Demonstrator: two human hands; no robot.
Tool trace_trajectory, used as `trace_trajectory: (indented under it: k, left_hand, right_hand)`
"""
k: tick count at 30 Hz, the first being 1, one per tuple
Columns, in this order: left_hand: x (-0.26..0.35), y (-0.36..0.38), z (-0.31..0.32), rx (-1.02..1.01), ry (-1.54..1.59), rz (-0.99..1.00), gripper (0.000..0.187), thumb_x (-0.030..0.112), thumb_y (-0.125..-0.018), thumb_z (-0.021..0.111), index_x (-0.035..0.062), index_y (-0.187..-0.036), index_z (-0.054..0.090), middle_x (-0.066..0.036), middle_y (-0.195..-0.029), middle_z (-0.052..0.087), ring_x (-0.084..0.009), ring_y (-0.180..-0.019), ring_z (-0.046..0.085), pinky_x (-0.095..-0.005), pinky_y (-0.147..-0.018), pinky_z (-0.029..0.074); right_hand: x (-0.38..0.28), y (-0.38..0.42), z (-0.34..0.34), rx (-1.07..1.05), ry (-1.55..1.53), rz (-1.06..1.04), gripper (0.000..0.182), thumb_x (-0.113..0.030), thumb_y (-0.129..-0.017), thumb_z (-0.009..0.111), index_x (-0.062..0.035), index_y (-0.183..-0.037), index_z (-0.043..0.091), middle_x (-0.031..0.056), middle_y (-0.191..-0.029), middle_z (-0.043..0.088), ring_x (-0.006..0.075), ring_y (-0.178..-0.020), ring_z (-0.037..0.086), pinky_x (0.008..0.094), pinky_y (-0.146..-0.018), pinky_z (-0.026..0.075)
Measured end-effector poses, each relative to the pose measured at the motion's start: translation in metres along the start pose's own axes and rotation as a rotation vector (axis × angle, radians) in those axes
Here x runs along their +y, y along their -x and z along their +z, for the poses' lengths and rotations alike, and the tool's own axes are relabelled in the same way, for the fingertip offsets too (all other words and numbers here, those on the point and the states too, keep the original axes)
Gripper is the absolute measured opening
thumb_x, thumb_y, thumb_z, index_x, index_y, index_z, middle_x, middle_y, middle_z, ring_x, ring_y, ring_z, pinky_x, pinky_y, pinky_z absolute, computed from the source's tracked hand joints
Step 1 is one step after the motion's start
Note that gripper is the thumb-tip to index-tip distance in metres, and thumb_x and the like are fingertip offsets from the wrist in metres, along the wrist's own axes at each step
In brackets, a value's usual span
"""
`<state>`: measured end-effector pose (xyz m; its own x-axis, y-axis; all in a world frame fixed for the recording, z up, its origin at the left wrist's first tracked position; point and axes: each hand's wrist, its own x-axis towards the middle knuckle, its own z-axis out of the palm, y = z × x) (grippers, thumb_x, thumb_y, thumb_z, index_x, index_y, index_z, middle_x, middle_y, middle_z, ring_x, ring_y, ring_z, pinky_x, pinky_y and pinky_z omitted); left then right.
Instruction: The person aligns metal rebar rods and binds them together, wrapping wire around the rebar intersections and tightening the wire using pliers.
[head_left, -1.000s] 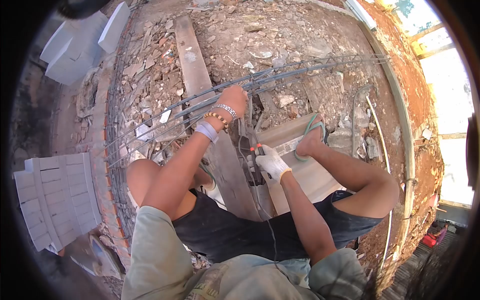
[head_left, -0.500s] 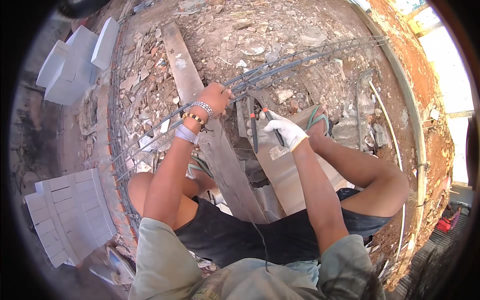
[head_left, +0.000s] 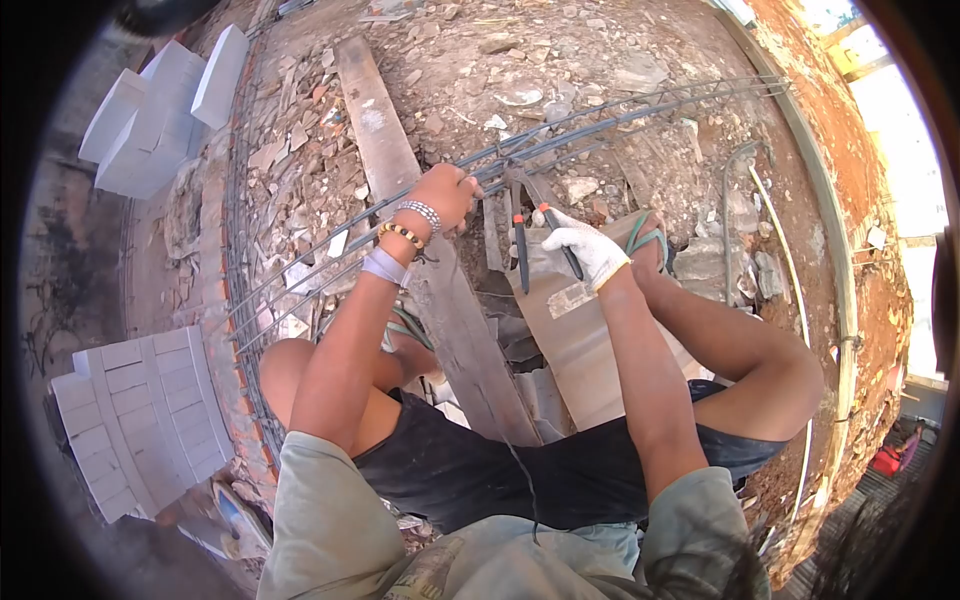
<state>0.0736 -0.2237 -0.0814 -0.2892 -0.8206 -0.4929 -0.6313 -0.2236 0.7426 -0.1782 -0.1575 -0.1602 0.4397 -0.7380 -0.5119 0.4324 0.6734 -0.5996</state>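
Observation:
Long thin steel bars (head_left: 590, 128) run in a bundle across the view, over a wooden plank (head_left: 440, 300). My left hand (head_left: 443, 197), bare and with bracelets at the wrist, is closed around the bars above the plank. In a white glove, my right hand (head_left: 588, 250) is closed on one handle of the pincers (head_left: 520, 225). The handles, black with orange bands, stand apart, and the tool's head is up against the bars just right of my left hand. What lies between its jaws is too small to tell.
White blocks (head_left: 140, 415) are stacked at the lower left, with more white blocks (head_left: 160, 130) at the upper left. Broken rubble covers the ground. A flat sheet (head_left: 565, 340) lies between my legs. A long timber (head_left: 825, 220) edges the right side.
The pincers' head has shifted slightly up and right along the bars with my right hand. The view has moved a little, and my left hand still holds the bars.

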Motion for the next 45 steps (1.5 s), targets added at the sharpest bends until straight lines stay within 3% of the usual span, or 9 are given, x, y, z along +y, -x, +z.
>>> trace_trajectory:
  k: [4,13,19,23,27,33,37,41,45]
  left_hand:
    - [-0.002,-0.002,-0.001,-0.014,-0.026,0.004,0.034,0.025,-0.098,0.046,-0.0022,-0.098,0.068,-0.003,-0.068,0.057,-0.014,-0.046,0.058,-0.0303,-0.04,0.049]
    - [-0.006,-0.006,0.004,-0.018,-0.207,0.029,0.028,0.013,-0.095,0.044,0.0046,-0.092,0.071,-0.009,-0.057,0.065,-0.0214,-0.051,0.066,-0.0355,-0.055,0.055]
    - [-0.001,0.001,0.004,-0.053,-0.235,0.006,0.03,0.016,-0.098,0.043,0.0041,-0.093,0.07,-0.011,-0.06,0.065,-0.0212,-0.051,0.067,-0.0353,-0.053,0.054]
    - [-0.014,0.0,0.007,-0.092,-0.221,0.047,0.031,0.02,-0.098,0.045,0.0001,-0.093,0.067,-0.007,-0.061,0.06,-0.0192,-0.046,0.062,-0.0337,-0.044,0.051]
    - [-0.015,0.002,0.009,-0.126,-0.233,-0.017,0.031,0.019,-0.097,0.045,-0.0019,-0.092,0.066,-0.006,-0.06,0.059,-0.0206,-0.046,0.062,-0.0354,-0.043,0.051]
    - [-0.059,-0.015,0.032,-0.26,-0.315,0.049,0.029,0.014,-0.094,0.043,-0.002,-0.093,0.068,-0.013,-0.072,0.069,-0.0245,-0.054,0.067,-0.0372,-0.056,0.056]
    - [-0.088,-0.031,0.084,-0.351,-0.342,0.119,0.031,0.015,-0.094,0.04,-0.0046,-0.096,0.064,-0.018,-0.081,0.071,-0.0307,-0.071,0.071,-0.0401,-0.069,0.057]
    - [-0.092,-0.034,0.153,-0.096,-0.12,0.117,0.039,0.03,-0.097,0.045,-0.0022,-0.104,0.065,-0.021,-0.102,0.07,-0.0338,-0.099,0.066,-0.0436,-0.086,0.049]
    - [-0.058,-0.028,0.17,-0.163,0.491,-0.038,0.058,0.048,-0.098,0.045,-0.0064,-0.107,0.062,-0.02,-0.106,0.07,-0.0304,-0.1,0.068,-0.0381,-0.086,0.053]
  right_hand:
    - [0.011,-0.012,-0.022,-0.007,-0.03,-0.023,0.049,0.006,-0.081,0.055,-0.006,-0.129,0.052,0.0079,-0.113,0.061,0.018,-0.096,0.064,0.0244,-0.076,0.052]
    - [-0.008,0.0,-0.008,-0.102,-0.054,0.029,0.053,0.005,-0.081,0.053,-0.0036,-0.133,0.045,0.026,-0.132,0.053,0.0437,-0.118,0.056,0.05,-0.105,0.045]
    - [-0.022,-0.005,-0.011,-0.173,-0.218,0.109,0.025,0.006,-0.082,0.053,-0.006,-0.104,0.053,0.0228,-0.116,0.059,0.0422,-0.108,0.062,0.0539,-0.093,0.052]
    - [-0.028,-0.008,-0.019,-0.057,-0.13,0.171,0.023,0.001,-0.086,0.057,-0.008,-0.107,0.055,0.0162,-0.114,0.06,0.0396,-0.102,0.064,0.0536,-0.096,0.052]
    - [-0.022,-0.017,-0.022,0.047,0.075,0.21,0.017,-0.012,-0.088,0.065,-0.012,-0.104,0.058,0.0071,-0.093,0.066,0.0213,-0.078,0.066,0.0367,-0.071,0.055]
    - [-0.011,-0.023,-0.003,0.288,0.655,0.208,0.024,-0.032,-0.086,0.067,-0.0101,-0.096,0.061,0.0034,-0.077,0.063,0.0141,-0.063,0.057,0.0308,-0.06,0.047]
    - [0.015,-0.039,-0.032,0.41,1.274,-0.169,0.032,-0.03,-0.084,0.067,-0.0018,-0.098,0.06,0.009,-0.077,0.062,0.0193,-0.068,0.059,0.0342,-0.066,0.049]
    - [0.006,-0.027,-0.025,0.561,1.601,-0.225,0.034,-0.026,-0.083,0.061,-0.0036,-0.108,0.059,0.0247,-0.102,0.066,0.0422,-0.1,0.062,0.0476,-0.083,0.049]
    - [-0.019,-0.027,-0.04,0.551,1.768,-0.423,0.034,-0.021,-0.082,0.063,-0.0068,-0.112,0.057,0.0216,-0.105,0.066,0.0403,-0.101,0.062,0.0476,-0.085,0.05]
